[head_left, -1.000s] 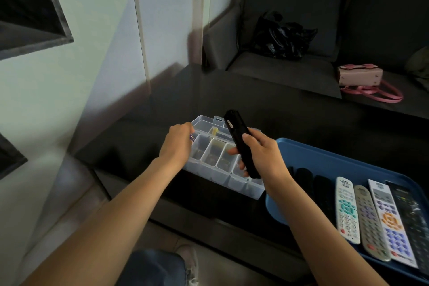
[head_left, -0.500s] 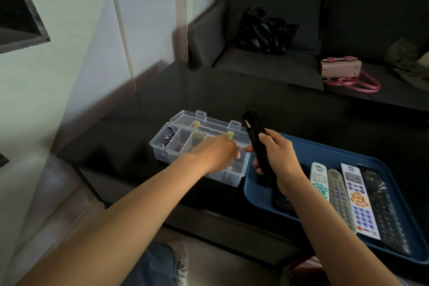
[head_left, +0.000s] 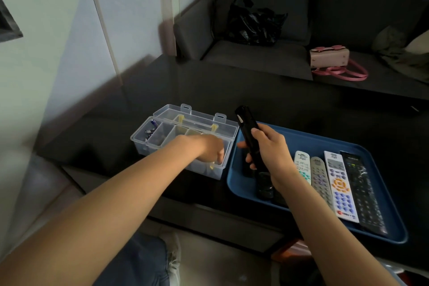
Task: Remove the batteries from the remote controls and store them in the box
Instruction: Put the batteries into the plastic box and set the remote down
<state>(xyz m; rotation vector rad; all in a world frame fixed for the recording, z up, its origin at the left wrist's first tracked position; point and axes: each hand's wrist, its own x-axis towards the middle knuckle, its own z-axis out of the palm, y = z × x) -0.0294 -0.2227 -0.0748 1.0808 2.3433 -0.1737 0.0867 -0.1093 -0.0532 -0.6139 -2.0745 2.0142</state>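
Several things are hard for you to read here. Your left hand (head_left: 210, 148) dips into the right-end compartment of the clear box (head_left: 183, 141), and its fingertips are hidden behind the knuckles and the box wall; a small yellowish glint shows beneath them, but you cannot tell whether that grip is clenched on anything or released. Dark remotes (head_left: 264, 187) lying in the tray under your right wrist are mostly covered and too dim to count.

The box sits on the black counter (head_left: 278, 104) with its lid folded back toward 12 o'clock. A few batteries (head_left: 151, 129) lie in its left-end compartment; the compartments between look bare as far as the glare allows.

Just beside the box, at its 3 o'clock, the blue tray (head_left: 320, 141) holds four remotes in a row: a white one (head_left: 302, 166), a grey one (head_left: 320, 179), a long white one with orange keys (head_left: 339, 184) and a black one (head_left: 363, 193).

Your right hand (head_left: 269, 151) grasps a slim black remote (head_left: 247, 129), fingers wrapped round its lower half, its free end tilted toward 11 o'clock above the tray's left edge.
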